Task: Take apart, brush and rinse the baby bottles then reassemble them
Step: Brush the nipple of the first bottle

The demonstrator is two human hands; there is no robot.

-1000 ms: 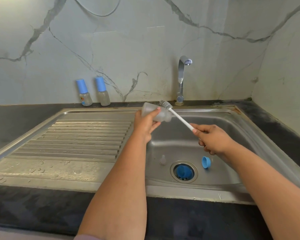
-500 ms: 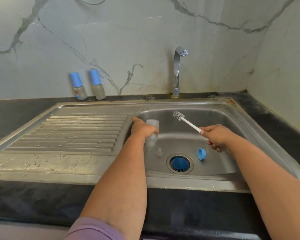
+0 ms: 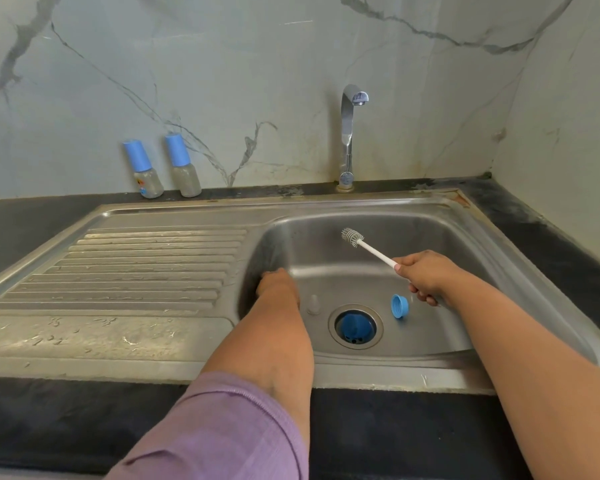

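- The right hand [image 3: 426, 277] is curled round the white handle of the bottle brush [image 3: 368, 247], holding it above the sink basin [image 3: 447, 237] with the bristle head pointing up and away toward the back wall.
- The left hand [image 3: 276, 282] is down inside the basin at its left wall — I cannot tell whether the fingers hold anything, since they are turned away from view.
- On the basin floor: a clear teat [image 3: 313, 304] standing just left of the drain [image 3: 355, 326], and a blue screw ring [image 3: 399, 306] tipped on its edge just right of it.
- Two capped baby bottles [image 3: 148, 169] stand upright side by side on the dark counter [image 3: 32, 216] (against the marble wall).
- The tap [image 3: 349, 133] is not running.
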